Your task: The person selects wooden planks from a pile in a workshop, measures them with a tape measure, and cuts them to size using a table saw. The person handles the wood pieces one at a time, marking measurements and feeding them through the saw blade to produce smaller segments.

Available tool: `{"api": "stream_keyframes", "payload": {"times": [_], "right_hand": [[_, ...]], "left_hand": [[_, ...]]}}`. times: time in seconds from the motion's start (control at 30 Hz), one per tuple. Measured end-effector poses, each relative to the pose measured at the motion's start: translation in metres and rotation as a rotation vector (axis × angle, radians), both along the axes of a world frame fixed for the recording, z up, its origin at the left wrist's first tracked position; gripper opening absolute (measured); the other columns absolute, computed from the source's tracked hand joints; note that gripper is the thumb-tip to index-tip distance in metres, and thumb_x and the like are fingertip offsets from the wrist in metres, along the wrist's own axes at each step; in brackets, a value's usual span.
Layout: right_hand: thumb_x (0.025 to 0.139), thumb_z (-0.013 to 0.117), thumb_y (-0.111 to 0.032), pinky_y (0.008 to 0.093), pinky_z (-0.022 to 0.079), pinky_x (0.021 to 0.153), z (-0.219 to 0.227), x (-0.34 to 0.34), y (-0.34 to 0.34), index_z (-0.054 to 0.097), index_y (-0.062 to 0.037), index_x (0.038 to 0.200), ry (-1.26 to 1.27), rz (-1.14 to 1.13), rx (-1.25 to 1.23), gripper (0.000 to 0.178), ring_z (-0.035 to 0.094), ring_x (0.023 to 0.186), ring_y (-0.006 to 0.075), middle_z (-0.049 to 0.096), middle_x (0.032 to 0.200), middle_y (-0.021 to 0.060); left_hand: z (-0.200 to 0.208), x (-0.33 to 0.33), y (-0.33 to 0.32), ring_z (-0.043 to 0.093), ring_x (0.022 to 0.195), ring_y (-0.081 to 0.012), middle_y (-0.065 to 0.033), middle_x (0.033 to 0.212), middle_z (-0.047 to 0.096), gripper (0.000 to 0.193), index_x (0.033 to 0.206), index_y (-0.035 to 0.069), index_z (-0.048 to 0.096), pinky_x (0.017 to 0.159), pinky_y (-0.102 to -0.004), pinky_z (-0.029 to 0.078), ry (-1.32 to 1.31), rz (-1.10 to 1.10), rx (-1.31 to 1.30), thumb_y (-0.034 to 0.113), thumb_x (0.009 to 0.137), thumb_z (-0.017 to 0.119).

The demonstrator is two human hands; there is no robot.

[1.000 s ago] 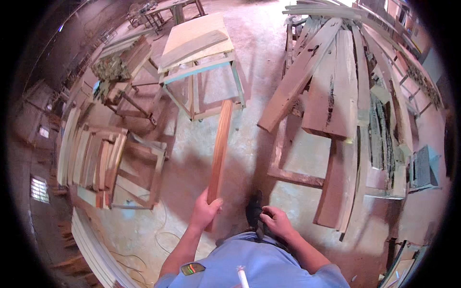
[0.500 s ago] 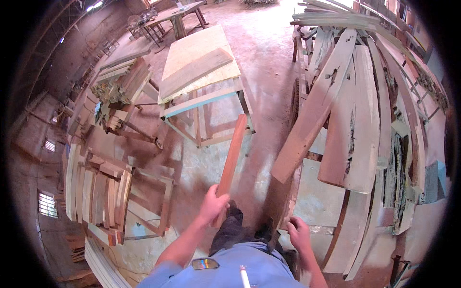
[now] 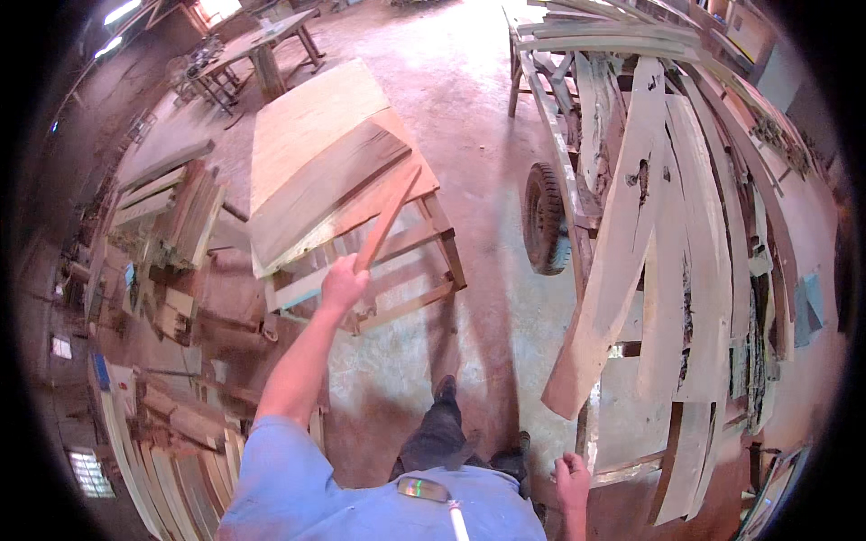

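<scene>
My left hand (image 3: 345, 284), arm stretched forward, is wrapped round the lower end of a narrow reddish wooden strip (image 3: 390, 219). The strip points up and away, its far end over the near right corner of a wooden table (image 3: 280, 113). A wide grey-brown plank (image 3: 329, 185) lies slantwise on that table. At my right side, my right hand (image 3: 570, 478) hangs low with its fingers curled in, and I see nothing in it. It is nearest to the cart of rough boards.
On the right a long cart with a rubber tyre (image 3: 544, 219) bears long rough boards (image 3: 622, 234); one juts toward me. Stacked wood pieces (image 3: 180, 212) stand left of the table, with more upright slats (image 3: 176, 478) at the lower left. Another table (image 3: 262, 50) stands farther back.
I have stepped nearer the table. My left hand has reached forward and left with the strip, bringing its far end over the table edge. My right hand stays low and curled.
</scene>
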State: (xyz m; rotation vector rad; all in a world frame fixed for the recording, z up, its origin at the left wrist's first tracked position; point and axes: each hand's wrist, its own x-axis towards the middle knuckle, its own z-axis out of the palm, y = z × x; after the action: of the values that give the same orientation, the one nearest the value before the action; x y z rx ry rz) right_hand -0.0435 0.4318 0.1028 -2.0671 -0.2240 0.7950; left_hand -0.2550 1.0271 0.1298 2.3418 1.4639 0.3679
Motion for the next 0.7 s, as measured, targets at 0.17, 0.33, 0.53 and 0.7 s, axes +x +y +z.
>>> {"api": "stream_keyframes", "payload": {"times": [0.17, 0.33, 0.53, 0.7], "right_hand": [[0.091, 0.067, -0.013, 0.0308, 0.054, 0.078, 0.035, -0.035, 0.059, 0.067, 0.0051, 0.11, 0.007, 0.011, -0.135, 0.027, 0.068, 0.085, 0.018, 0.071, 0.096, 0.0136], [0.089, 0.067, -0.022, 0.0367, 0.054, 0.086, 0.05, -0.032, 0.085, 0.067, 0.0021, 0.113, -0.091, 0.079, -0.27, 0.034, 0.07, 0.093, 0.0285, 0.071, 0.102, 0.018], [0.09, 0.067, -0.027, 0.0398, 0.054, 0.088, 0.064, -0.035, 0.105, 0.067, 0.0013, 0.113, -0.115, -0.01, -0.312, 0.037, 0.069, 0.1, 0.0322, 0.07, 0.107, 0.0195], [0.091, 0.064, -0.03, 0.0422, 0.053, 0.091, 0.048, -0.046, 0.103, 0.066, 0.0003, 0.116, -0.147, 0.01, -0.324, 0.039, 0.067, 0.103, 0.0357, 0.069, 0.109, 0.0203]], "left_hand": [[-0.019, 0.002, 0.114, 0.064, 0.1, -0.042, -0.0232, 0.105, 0.067, 0.037, 0.111, 0.004, 0.065, 0.087, -0.0514, 0.051, 0.036, -0.072, 0.117, 0.022, 0.08, 0.056], [-0.049, -0.03, 0.169, 0.065, 0.102, -0.0414, -0.0215, 0.105, 0.069, 0.034, 0.115, 0.01, 0.069, 0.087, -0.0515, 0.05, -0.001, 0.001, 0.185, 0.022, 0.085, 0.059], [-0.08, -0.062, 0.202, 0.058, 0.108, -0.0404, -0.0206, 0.11, 0.061, 0.025, 0.113, 0.002, 0.06, 0.092, -0.0487, 0.047, 0.223, 0.065, 0.323, 0.006, 0.089, 0.06], [-0.09, -0.071, 0.222, 0.057, 0.112, -0.0404, -0.0218, 0.116, 0.06, 0.035, 0.123, 0.002, 0.057, 0.095, -0.0488, 0.046, 0.367, 0.154, 0.227, 0.01, 0.09, 0.064]]}}
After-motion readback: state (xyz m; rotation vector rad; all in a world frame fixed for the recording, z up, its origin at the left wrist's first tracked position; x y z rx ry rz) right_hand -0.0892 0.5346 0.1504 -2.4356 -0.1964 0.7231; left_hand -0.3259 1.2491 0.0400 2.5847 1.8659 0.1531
